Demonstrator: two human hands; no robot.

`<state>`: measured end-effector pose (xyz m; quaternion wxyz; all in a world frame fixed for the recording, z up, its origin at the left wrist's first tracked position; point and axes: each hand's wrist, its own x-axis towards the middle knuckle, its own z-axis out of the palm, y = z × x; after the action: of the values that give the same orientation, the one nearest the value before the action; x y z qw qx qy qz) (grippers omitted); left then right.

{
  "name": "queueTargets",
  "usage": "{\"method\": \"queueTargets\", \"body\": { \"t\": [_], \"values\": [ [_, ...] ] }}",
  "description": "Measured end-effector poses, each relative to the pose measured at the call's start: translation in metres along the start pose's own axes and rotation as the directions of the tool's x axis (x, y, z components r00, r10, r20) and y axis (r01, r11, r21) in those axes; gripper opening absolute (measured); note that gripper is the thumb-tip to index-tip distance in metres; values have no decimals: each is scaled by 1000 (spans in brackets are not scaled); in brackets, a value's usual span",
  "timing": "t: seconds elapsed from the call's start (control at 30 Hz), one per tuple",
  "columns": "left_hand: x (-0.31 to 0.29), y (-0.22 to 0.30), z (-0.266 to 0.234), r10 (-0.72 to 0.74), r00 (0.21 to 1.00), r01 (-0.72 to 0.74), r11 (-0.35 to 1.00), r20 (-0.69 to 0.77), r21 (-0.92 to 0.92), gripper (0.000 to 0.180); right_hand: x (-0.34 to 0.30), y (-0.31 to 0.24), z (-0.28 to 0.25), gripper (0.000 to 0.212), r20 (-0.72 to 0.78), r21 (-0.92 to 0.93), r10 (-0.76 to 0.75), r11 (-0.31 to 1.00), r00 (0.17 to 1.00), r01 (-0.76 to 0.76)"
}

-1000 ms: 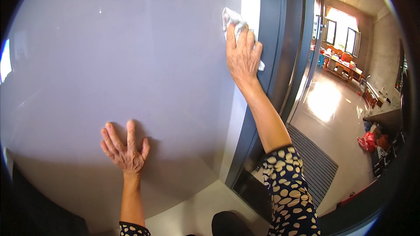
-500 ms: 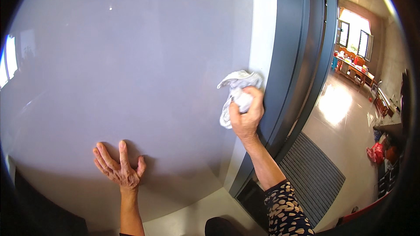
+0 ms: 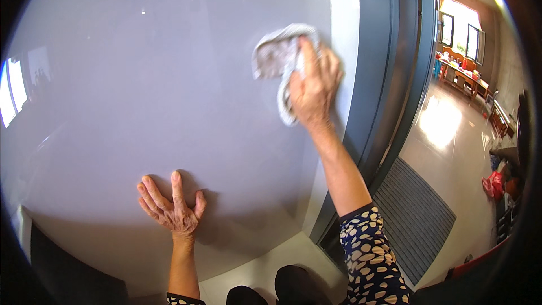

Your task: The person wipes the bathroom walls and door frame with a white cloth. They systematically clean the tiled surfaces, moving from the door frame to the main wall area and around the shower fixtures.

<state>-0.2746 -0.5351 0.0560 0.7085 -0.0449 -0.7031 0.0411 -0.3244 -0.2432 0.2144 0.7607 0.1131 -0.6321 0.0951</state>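
Note:
A glossy pale grey wall panel (image 3: 141,90) fills the left and middle of the view. My right hand (image 3: 316,87) presses a white and grey cloth (image 3: 276,56) against it near the panel's right edge, and is slightly smeared by motion. Part of the cloth spreads out left of the fingers, and another fold hangs below them. Lower down and to the left, my left hand (image 3: 175,206) lies flat on the panel with its fingers spread. It holds nothing.
A dark blue-grey door frame (image 3: 367,79) rises right of the panel. Beyond it are a ribbed grey mat (image 3: 415,214), a shiny floor and a cluttered wooden table (image 3: 463,76) by a window. A red plastic bag (image 3: 493,185) lies at the far right.
My right hand has moved up the panel with the cloth, which is now spread wider to the left. In the view, my left hand appears slightly higher and further right, still flat.

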Motion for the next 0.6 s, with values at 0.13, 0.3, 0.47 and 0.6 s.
{"method": "queueTargets", "body": {
  "t": [0.13, 0.3, 0.47, 0.6],
  "values": [
    [-1, -1, 0, -8, 1000, 8, 1000, 6, -12, 54, 19, 8, 6, 50, -26, 152, 268, 953, 963, -261],
    [-1, 3, 1, -9, 999, 11, 999, 41, -40, 54, -5, -49, 5, 36, -116, 286, 95, 956, 989, -58],
    [-2, -2, 1, -16, 998, 20, 998, 58, -61, 53, -62, -139, -9, 20, 38, 302, -150, 944, 988, 132],
    [-3, 0, 2, -17, 998, 22, 997, 58, -73, 53, -75, -123, -5, 20, -30, 279, -303, 913, 953, 299]
  ]
}}
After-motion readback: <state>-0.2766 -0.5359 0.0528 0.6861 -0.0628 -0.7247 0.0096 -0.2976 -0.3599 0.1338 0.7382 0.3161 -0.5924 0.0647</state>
